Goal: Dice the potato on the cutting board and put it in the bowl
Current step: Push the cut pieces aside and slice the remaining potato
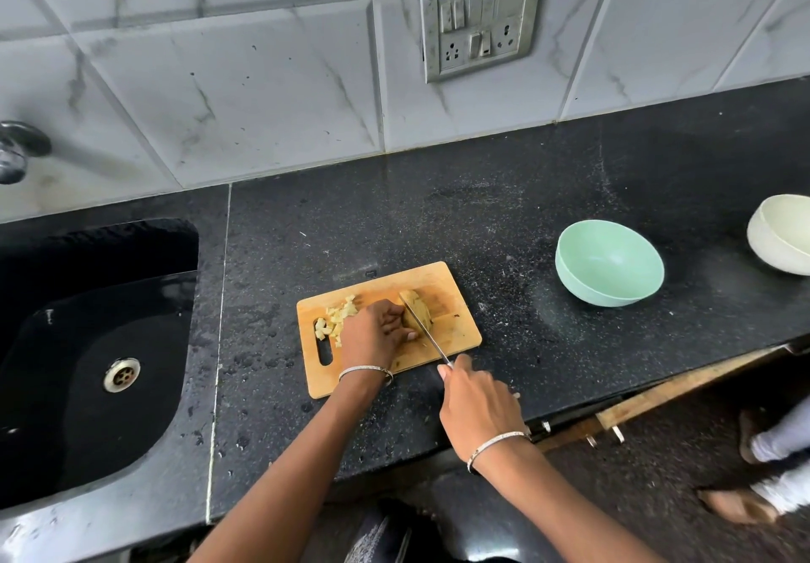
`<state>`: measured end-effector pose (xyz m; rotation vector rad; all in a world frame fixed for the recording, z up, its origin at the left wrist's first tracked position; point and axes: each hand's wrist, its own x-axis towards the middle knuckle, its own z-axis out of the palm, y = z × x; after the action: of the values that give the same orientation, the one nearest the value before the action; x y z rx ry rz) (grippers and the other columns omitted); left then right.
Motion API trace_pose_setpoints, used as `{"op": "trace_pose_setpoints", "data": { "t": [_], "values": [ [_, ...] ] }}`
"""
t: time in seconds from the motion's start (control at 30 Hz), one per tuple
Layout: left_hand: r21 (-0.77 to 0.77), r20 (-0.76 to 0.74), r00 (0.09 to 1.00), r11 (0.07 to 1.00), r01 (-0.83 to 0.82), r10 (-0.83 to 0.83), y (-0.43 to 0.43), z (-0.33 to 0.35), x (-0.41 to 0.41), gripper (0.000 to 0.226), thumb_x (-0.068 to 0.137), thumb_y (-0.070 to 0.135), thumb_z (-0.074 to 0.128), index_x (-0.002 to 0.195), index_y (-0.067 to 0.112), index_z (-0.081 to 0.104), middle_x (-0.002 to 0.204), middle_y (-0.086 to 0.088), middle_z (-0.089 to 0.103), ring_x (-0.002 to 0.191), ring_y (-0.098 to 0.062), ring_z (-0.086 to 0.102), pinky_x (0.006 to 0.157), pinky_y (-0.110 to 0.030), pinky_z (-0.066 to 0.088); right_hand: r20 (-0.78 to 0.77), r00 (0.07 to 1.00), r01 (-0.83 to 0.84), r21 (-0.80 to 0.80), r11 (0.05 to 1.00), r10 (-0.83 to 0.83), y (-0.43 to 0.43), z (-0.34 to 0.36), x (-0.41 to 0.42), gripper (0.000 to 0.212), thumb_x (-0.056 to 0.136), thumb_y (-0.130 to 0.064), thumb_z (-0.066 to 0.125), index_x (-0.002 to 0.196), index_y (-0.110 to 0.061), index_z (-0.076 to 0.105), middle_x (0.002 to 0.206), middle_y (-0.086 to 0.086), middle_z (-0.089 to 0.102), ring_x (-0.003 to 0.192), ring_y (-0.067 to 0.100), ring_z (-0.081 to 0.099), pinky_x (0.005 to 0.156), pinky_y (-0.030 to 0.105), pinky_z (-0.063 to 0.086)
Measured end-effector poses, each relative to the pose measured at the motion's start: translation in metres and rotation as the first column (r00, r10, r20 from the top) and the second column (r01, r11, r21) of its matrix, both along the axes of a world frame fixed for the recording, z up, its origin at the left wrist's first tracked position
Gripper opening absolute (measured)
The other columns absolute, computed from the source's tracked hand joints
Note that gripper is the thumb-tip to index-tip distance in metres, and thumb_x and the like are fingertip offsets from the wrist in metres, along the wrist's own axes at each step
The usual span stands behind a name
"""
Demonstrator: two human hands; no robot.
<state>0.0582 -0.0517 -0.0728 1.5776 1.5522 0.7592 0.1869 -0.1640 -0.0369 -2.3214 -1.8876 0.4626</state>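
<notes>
A wooden cutting board (456,334) lies on the black counter. On it rests a potato piece (421,310), and my left hand (372,332) grips its left side with curled fingers. My right hand (475,400) holds the handle of a knife (423,328); the blade lies across the potato just right of my left fingers. A heap of diced potato (335,319) sits on the board's left part, near the handle slot. The mint green bowl (609,262) stands to the right of the board, with nothing visible inside.
A black sink (87,343) with a drain is sunk into the counter at the left, with a tap (17,150) above it. A cream bowl (782,234) stands at the far right. The counter's front edge runs just below my right hand. Someone's feet (754,470) are on the floor, lower right.
</notes>
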Motion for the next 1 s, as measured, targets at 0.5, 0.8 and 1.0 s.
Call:
{"op": "trace_pose_setpoints", "data": {
  "t": [0.5,0.8,1.0],
  "values": [
    [0.047,-0.065,0.998,0.999,0.018,-0.015,0.005,-0.007,-0.001,0.021,0.076,-0.001,0.075,0.091,0.014,0.072,0.08,0.007,0.074,0.07,-0.001,0.069,0.077,-0.025,0.059,-0.094,0.993,0.067,-0.091,0.994,-0.075,0.044,-0.009,-0.022,0.03,0.105,-0.031,0.032,0.118,-0.01,0.048,0.113,0.013,0.065,0.105,0.036,0.063,0.07,0.038,0.044],
    [0.035,-0.036,0.999,0.999,0.017,-0.015,0.006,-0.007,0.0,0.021,0.078,-0.007,0.072,0.092,0.009,0.072,0.078,0.005,0.072,0.064,0.002,0.069,0.073,-0.022,0.059,-0.034,0.999,0.026,-0.097,0.995,-0.029,0.037,-0.015,-0.02,0.029,0.106,-0.03,0.028,0.117,-0.01,0.046,0.11,0.012,0.067,0.104,0.035,0.065,0.073,0.041,0.051],
    [0.012,-0.019,1.0,1.0,0.008,-0.008,0.008,-0.009,-0.001,0.024,0.076,-0.009,0.072,0.092,0.008,0.071,0.082,-0.001,0.074,0.068,-0.005,0.071,0.074,-0.025,0.059,-0.024,0.997,0.067,-0.13,0.989,-0.071,0.049,-0.02,-0.025,0.019,0.103,-0.02,0.04,0.117,-0.009,0.047,0.113,0.012,0.066,0.106,0.034,0.065,0.076,0.041,0.053]
  ]
}}
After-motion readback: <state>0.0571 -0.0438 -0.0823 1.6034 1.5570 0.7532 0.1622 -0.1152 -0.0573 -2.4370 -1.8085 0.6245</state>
